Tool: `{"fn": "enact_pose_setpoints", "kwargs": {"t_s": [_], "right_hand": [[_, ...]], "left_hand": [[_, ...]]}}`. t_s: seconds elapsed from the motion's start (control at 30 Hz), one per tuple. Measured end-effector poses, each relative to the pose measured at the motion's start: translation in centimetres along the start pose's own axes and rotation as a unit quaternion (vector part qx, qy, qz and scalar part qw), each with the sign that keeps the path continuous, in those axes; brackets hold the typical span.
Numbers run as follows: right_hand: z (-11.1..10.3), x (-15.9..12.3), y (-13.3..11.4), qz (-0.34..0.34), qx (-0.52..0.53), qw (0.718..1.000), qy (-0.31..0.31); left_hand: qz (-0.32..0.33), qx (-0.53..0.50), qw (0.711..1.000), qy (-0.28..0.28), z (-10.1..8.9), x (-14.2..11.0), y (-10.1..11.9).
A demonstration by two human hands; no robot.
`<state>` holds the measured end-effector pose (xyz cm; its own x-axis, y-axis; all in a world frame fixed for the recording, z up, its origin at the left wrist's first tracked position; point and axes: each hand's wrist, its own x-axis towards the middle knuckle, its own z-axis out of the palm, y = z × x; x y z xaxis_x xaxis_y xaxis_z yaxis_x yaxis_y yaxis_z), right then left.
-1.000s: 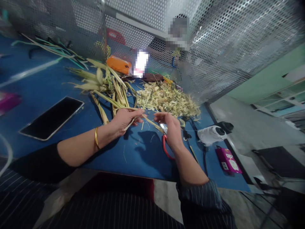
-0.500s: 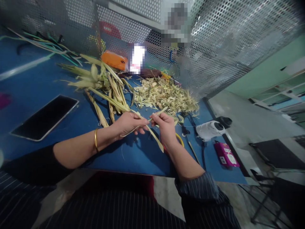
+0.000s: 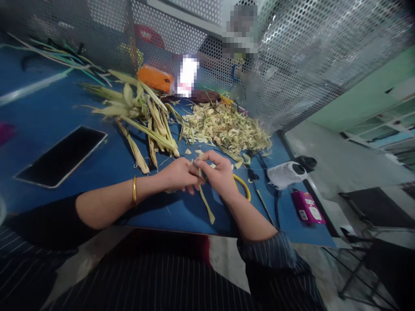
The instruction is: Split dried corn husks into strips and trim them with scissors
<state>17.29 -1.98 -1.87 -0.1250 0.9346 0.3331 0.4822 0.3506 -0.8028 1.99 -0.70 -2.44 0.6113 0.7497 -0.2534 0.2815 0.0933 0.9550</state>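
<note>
Both hands meet low over the near part of the blue table (image 3: 136, 218). My left hand (image 3: 180, 173) is closed on a pale corn husk strip (image 3: 205, 203), whose free end hangs down toward the table's front edge. My right hand (image 3: 218, 172) pinches the same strip from the other side, its thumb and fingers against the left fingertips. The exact grip between the fingers is partly hidden. Just beyond my hands lie whole dried corn husks (image 3: 158, 123) at the left and a heap of shredded husk bits (image 3: 227, 127) at the right.
Scissors with a yellow handle (image 3: 244, 186) lie beside my right wrist. Further right are a white thread cone (image 3: 285, 175) and a purple packet (image 3: 308, 207). A dark phone (image 3: 63, 155) lies at left. An orange pouch (image 3: 155, 78) and a perforated metal screen (image 3: 201, 26) stand behind.
My hands have come closer together, and the right hand has moved left and turned inward. The strip's free end has swung left and now hangs more steeply.
</note>
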Motion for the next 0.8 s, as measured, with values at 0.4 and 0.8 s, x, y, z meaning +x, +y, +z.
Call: {"fn": "enact_pose_setpoints", "kwargs": {"t_s": [0.4,0.8], "right_hand": [[-0.1,0.6,1.4,0.072,0.103,0.987,0.098],[-1.3,-0.3,-0.4,-0.039,0.027,0.994,0.096]], "left_hand": [[-0.041,-0.076,0.995,-0.04,-0.6,-0.5,0.9],[-0.073,-0.045,0.996,0.037,-0.6,-0.3,1.0]]}}
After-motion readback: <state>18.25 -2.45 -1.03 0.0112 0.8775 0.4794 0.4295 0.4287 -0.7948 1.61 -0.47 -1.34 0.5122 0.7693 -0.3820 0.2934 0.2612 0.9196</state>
